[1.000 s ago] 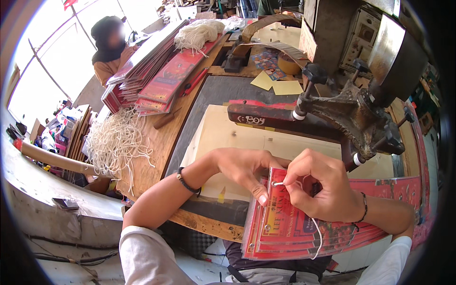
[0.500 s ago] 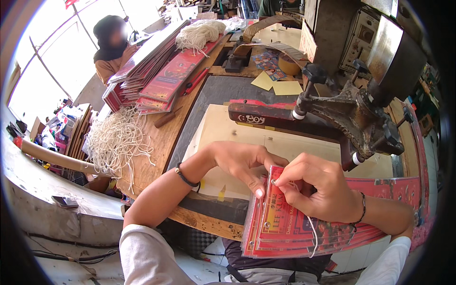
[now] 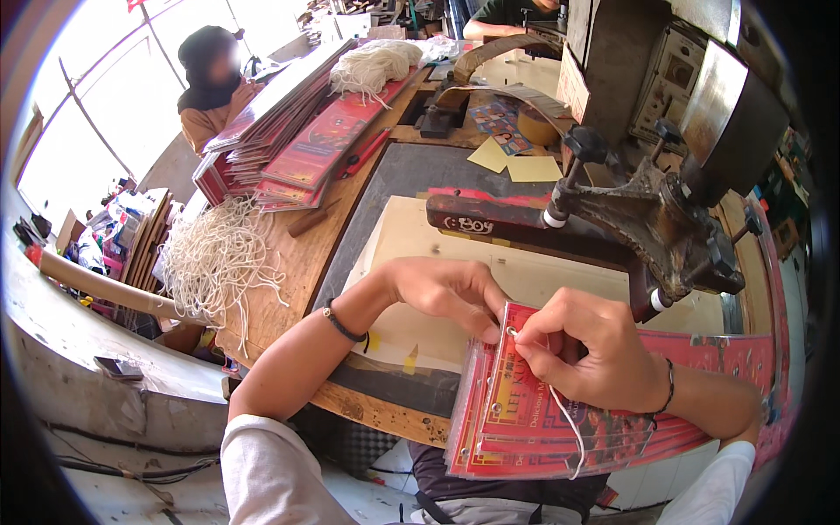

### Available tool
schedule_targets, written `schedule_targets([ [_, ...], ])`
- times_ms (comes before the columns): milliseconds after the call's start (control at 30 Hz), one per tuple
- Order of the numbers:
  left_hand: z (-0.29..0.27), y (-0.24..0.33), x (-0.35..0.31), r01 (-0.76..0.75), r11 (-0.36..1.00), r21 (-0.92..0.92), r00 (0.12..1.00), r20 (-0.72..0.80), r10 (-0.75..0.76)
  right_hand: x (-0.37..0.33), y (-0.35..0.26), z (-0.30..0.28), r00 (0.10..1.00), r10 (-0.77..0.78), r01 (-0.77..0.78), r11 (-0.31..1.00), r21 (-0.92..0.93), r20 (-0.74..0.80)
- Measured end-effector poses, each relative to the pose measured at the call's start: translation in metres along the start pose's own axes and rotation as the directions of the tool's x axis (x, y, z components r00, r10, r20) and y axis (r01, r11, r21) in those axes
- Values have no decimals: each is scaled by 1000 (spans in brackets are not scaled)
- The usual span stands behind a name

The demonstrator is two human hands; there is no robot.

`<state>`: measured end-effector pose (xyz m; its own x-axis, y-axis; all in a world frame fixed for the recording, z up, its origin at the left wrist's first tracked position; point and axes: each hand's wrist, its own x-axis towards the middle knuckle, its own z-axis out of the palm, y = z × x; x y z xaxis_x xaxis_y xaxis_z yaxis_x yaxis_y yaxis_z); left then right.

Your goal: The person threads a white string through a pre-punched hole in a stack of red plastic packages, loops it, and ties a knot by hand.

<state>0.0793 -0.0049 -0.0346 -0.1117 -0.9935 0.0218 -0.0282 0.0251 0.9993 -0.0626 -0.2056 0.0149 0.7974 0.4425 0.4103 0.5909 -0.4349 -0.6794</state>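
A stack of red printed plastic-covered sheets (image 3: 525, 429) lies at the front edge of the bench, overhanging toward my lap. At the top sheet's upper corner is a metal eyelet (image 3: 512, 332). My right hand (image 3: 595, 350) pinches a white string (image 3: 580, 446) right beside this eyelet; the string's loose length hangs over the sheets below my fingers. My left hand (image 3: 448, 293) grips the sheet's edge at the same corner, thumb by the border and the fingertips partly hidden behind it.
A heavy press arm (image 3: 647, 210) reaches over the pale board (image 3: 402, 232) beyond my hands. Left, a heap of white strings (image 3: 219, 262) lies near stacked red sheets (image 3: 315, 144). A red cutter (image 3: 363, 155) lies beside them. Another person (image 3: 214, 92) is at far left.
My left thumb has drawn back from the sheet's face toward its edge, and the eyelet shows more. The right hand stays at the corner, its pinch slightly shifted.
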Motion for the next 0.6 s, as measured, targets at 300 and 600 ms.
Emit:
schedule_targets([
  [300,-2,-4,0,-3,1000,12,1000,4,3,-1,1,2,1000,-22,22,1000,-13,1],
  [600,-1,-8,4,-50,999,-20,999,-5,50,0,-3,0,998,-26,23,998,53,58],
])
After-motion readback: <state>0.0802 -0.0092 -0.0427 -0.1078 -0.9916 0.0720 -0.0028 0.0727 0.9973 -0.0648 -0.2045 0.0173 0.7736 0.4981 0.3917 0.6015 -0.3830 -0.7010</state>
